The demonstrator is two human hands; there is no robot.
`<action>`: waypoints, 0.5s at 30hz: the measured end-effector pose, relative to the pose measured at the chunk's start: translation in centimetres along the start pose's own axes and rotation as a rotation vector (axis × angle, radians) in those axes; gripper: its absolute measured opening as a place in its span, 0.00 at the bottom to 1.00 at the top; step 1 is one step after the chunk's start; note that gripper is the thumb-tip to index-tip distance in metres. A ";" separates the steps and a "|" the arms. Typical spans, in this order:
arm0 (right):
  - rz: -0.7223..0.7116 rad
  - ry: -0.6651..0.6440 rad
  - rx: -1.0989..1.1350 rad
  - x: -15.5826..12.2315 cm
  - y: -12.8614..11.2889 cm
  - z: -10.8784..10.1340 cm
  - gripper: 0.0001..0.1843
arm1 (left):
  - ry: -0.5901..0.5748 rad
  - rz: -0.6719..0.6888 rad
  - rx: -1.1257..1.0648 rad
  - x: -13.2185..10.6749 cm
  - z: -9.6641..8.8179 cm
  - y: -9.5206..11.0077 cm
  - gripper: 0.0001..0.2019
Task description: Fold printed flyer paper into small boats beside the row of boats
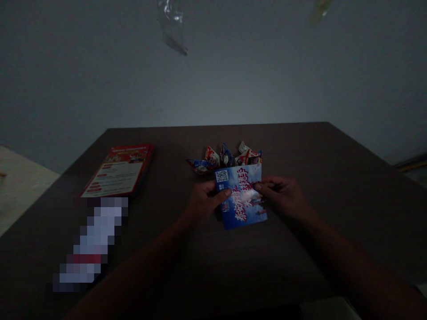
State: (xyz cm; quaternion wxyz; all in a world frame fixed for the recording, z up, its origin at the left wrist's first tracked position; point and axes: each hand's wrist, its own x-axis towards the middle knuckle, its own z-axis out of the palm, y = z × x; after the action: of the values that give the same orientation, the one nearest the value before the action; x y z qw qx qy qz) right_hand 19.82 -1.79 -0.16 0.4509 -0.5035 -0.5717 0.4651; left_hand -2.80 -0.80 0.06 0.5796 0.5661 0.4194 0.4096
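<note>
Blue leaflet [243, 198] between left fingers [223, 196] and right fingers [265, 190], side edges in their pinch.

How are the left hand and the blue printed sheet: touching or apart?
Touching. The head view shows the left hand with its thumb lying over the front of the blue printed sheet.

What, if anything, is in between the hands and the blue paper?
Nothing visible: the left hand and right hand both hold the blue paper, one at each side. The folded papers show past its far edge, not in between.
</note>
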 end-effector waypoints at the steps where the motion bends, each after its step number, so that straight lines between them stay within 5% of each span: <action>1: 0.025 0.001 0.026 0.0 -0.1 0.1 0.15 | -0.003 -0.022 0.002 0.0 0.2 -0.1 0.17; 8: 0.184 -0.145 0.112 0.1 -0.7 0.6 0.15 | 0.043 -0.099 0.002 -0.2 0.5 -0.6 0.17; 15: 0.255 -0.170 0.202 0.1 -1.0 0.9 0.15 | -0.140 -0.215 -0.135 -0.1 0.7 -0.5 0.15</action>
State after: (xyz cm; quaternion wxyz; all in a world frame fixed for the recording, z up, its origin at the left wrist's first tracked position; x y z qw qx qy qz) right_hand 18.80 -1.85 0.72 0.3867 -0.4830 -0.4896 0.6144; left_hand -2.19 -1.15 -0.48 0.6847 0.5048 0.4076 0.3319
